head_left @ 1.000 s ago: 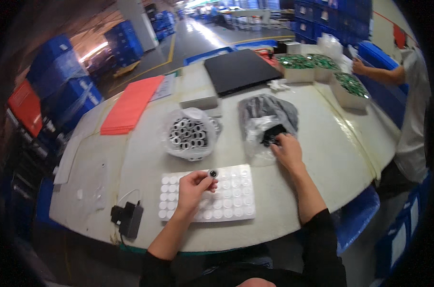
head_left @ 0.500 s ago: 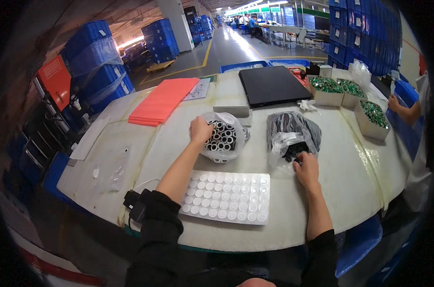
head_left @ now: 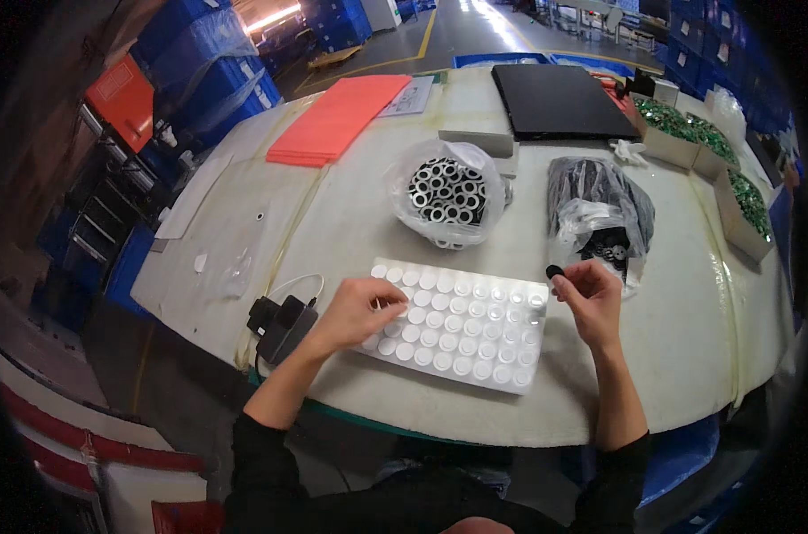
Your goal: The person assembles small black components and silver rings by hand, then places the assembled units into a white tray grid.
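On the pale round worktop (head_left: 653, 338), seen from the head camera, a white tray of round pockets (head_left: 457, 325) lies just in front of the person. The left hand (head_left: 361, 310) rests on the tray's left end, fingers curled over the pockets; whether it grips anything cannot be told. The right hand (head_left: 589, 298) sits at the tray's right edge, fingertips pinched on a small black disc (head_left: 553, 271). Behind the tray stand a clear bag of metal rings (head_left: 443, 189) and, beside the right hand, a bag of black parts (head_left: 598, 214). A black power adapter (head_left: 279, 322) lies left of the tray.
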